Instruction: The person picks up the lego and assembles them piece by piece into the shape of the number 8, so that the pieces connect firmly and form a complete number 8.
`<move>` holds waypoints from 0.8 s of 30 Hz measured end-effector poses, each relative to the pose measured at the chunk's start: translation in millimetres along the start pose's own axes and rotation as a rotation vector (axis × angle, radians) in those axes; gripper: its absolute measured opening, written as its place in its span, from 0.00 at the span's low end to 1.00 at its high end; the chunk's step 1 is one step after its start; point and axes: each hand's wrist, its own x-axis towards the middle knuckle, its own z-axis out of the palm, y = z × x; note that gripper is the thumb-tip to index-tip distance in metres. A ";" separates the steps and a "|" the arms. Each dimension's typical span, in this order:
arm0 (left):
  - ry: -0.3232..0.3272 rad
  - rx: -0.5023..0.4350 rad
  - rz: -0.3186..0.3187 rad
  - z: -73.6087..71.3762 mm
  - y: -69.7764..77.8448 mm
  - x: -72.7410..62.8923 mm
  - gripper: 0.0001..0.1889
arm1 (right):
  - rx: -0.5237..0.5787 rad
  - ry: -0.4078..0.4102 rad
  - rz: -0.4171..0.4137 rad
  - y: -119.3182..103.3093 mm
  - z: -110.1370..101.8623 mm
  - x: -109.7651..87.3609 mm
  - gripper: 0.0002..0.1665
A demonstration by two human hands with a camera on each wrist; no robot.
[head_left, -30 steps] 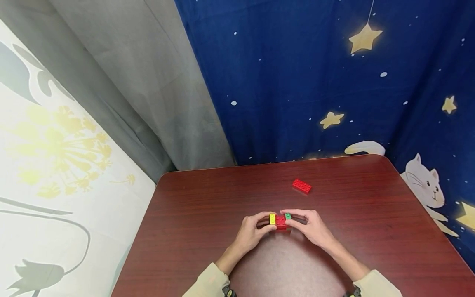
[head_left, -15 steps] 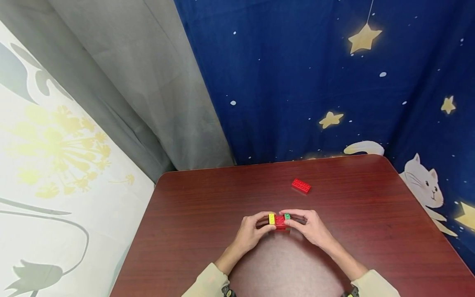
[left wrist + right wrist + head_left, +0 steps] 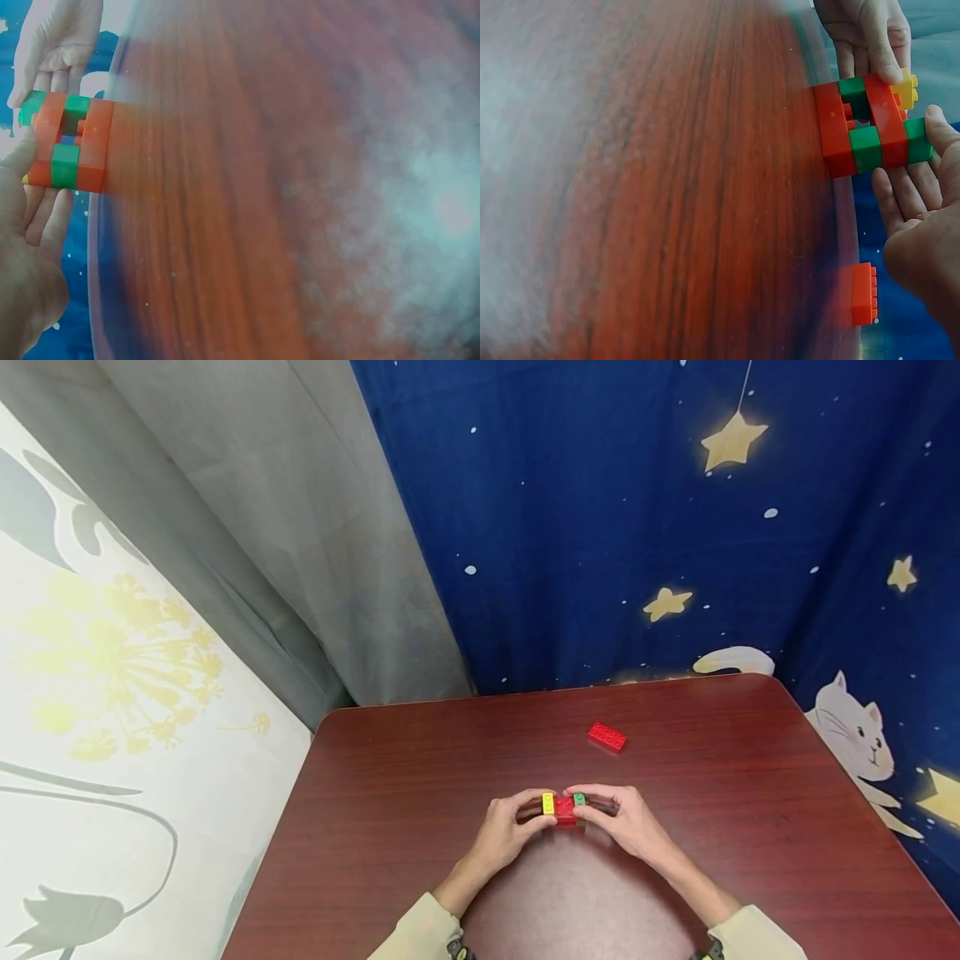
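Observation:
A small stack of toy building bricks stands on the table between my two hands. Its bottom red brick (image 3: 834, 135) carries two green bricks (image 3: 866, 148) with a gap between them, and an upper red brick (image 3: 887, 124) bridges these. On top sit a yellow brick (image 3: 548, 803) at the left end and a green brick (image 3: 579, 799) at the right end. My left hand (image 3: 501, 835) pinches the yellow brick between thumb and fingers. Thumb and forefinger of my right hand (image 3: 633, 822) hold the top green brick. Fingertips partly hide the far side of the stack.
A loose red brick (image 3: 607, 737) lies studs up beyond the stack, slightly right. The brown table (image 3: 390, 793) ends at a blue starry curtain (image 3: 555, 527) and a grey curtain (image 3: 337, 543). A white patterned cloth (image 3: 112, 677) hangs at the left.

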 end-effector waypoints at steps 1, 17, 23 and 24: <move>0.000 0.004 -0.001 0.2 -0.5 -0.3 0.19 | -0.003 0.001 -0.001 0.4 0.4 -0.3 0.17; -0.020 0.229 0.038 -3.0 2.6 0.2 0.20 | -0.060 -0.002 -0.028 -3.0 -0.6 1.2 0.18; -0.031 0.283 0.029 -3.8 4.7 0.8 0.22 | -0.070 0.003 -0.033 -2.9 -1.1 1.5 0.18; -0.034 0.288 0.027 -4.0 4.8 0.9 0.22 | -0.072 0.003 -0.033 -3.0 -1.0 1.5 0.18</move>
